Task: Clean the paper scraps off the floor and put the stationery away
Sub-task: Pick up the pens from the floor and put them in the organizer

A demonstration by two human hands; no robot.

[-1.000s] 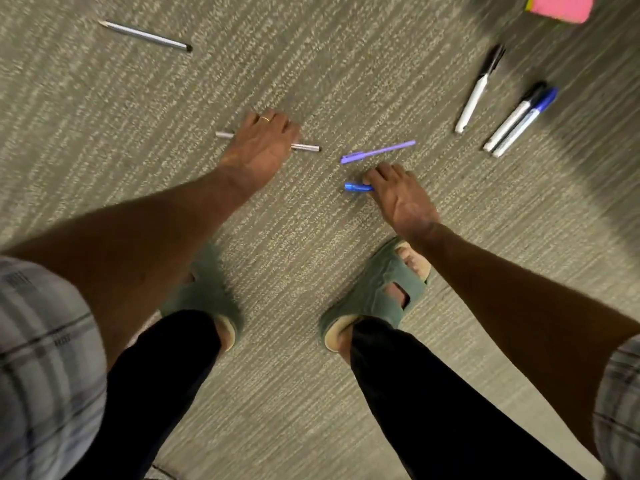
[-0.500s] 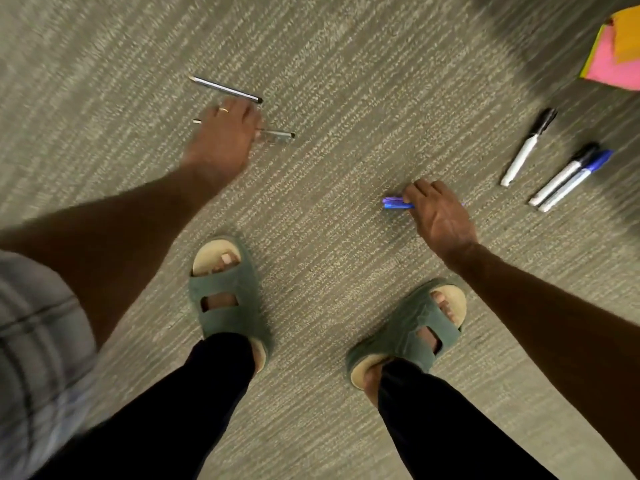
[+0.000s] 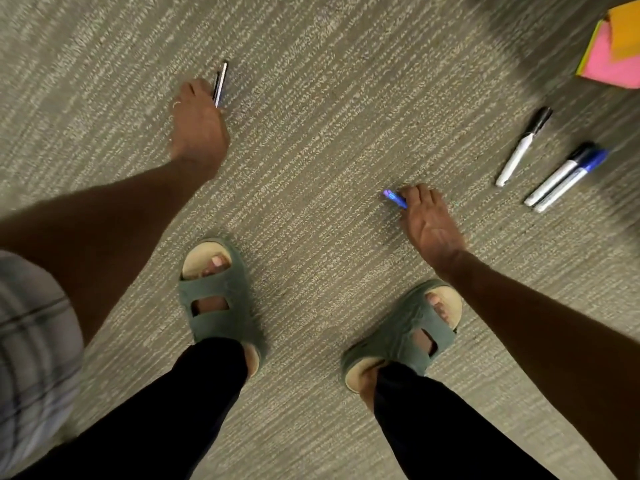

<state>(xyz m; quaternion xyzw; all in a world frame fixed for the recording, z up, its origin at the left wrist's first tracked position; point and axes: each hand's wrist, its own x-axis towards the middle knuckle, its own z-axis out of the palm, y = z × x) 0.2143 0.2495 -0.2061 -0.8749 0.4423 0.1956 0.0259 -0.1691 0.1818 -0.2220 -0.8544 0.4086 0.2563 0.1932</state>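
The left hand (image 3: 199, 129) is closed around thin, stiff silver pens (image 3: 220, 84) and the right hand (image 3: 431, 223) grips slim blue pens (image 3: 394, 198), while three light, smooth white markers (image 3: 519, 152) lie on the grey carpet (image 3: 346, 98), probably easiest to pinch at mid-barrel.

Grey-beige striped carpet floor (image 3: 329, 140) carries everything. On it to the right: a white marker with a black cap (image 3: 522, 147) lying alone, near it a black-capped marker (image 3: 557, 175) and a blue-capped marker (image 3: 572, 181) touching side by side, all three slanted the same way; a stack of pink, yellow and orange sticky notes (image 3: 611, 60) lies at the top right edge, partly cut off. Two feet in green sandals, left (image 3: 216, 296) and right (image 3: 401, 336), stand on the carpet, well apart.
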